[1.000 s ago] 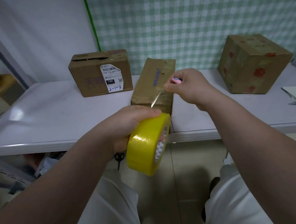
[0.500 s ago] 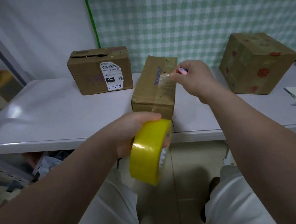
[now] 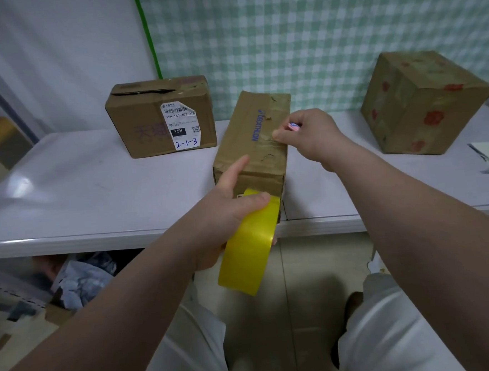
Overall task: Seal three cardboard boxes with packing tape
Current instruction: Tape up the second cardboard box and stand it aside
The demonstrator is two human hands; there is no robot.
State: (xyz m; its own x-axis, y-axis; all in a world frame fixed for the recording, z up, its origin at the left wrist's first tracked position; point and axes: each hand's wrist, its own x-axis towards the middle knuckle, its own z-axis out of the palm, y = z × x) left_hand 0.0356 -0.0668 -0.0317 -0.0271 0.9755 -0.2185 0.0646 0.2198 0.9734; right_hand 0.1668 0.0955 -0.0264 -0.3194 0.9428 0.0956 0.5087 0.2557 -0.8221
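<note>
The left hand (image 3: 224,204) grips the yellow tape roll (image 3: 248,243) at the table (image 3: 93,196) edge, forefinger stretched onto the middle box (image 3: 252,153). The right hand (image 3: 309,136) pinches the tape end against the box top. Two more boxes, left (image 3: 160,116) and right (image 3: 422,103), stand well apart

This looks like a small parcel-packing or stockroom corner. I stand at a plain white bench (image 3: 93,196) set against a green-checked cloth backdrop (image 3: 314,35). On the bench sits a used shipping carton with a courier label (image 3: 182,124) handwritten "2-1-3". Beneath the bench, at its left end, I see heaped plastic bags (image 3: 82,280) and cardboard scraps.
</note>
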